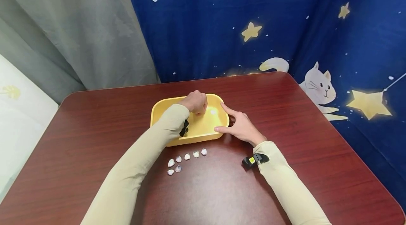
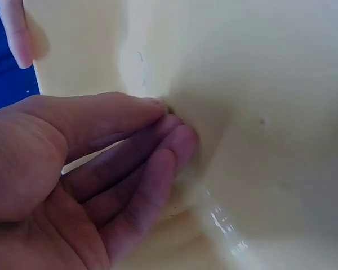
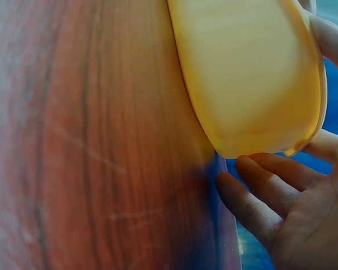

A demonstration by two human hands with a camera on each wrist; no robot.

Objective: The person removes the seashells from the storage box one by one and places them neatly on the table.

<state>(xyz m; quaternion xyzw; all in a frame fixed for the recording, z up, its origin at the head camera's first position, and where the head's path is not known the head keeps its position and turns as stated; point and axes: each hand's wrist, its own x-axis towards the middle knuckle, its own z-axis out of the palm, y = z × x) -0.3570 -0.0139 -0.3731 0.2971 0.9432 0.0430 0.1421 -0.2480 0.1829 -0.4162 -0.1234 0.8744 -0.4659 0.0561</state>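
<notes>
A yellow plastic tub (image 1: 190, 138) stands on the table. My left hand (image 1: 197, 102) reaches down inside it, and thumb and fingertips meet in a pinch in the left wrist view. Between those tips shows a dark sliver of a small thing (image 2: 168, 108), mostly hidden by the fingers. At the tub's right end my right hand (image 1: 242, 126) holds the wall, with the thumb over the near rim and a finger along the far corner. Several small pale, purplish shells (image 1: 187, 156) lie on the table before the tub, in a row with two more below its left end.
The dark red wooden table (image 1: 285, 119) reaches back to a blue star-patterned curtain (image 1: 222, 24) and a grey curtain (image 1: 79, 24). Black wrist cameras are strapped to both sleeves; the right one (image 1: 253, 160) hangs just above the tabletop.
</notes>
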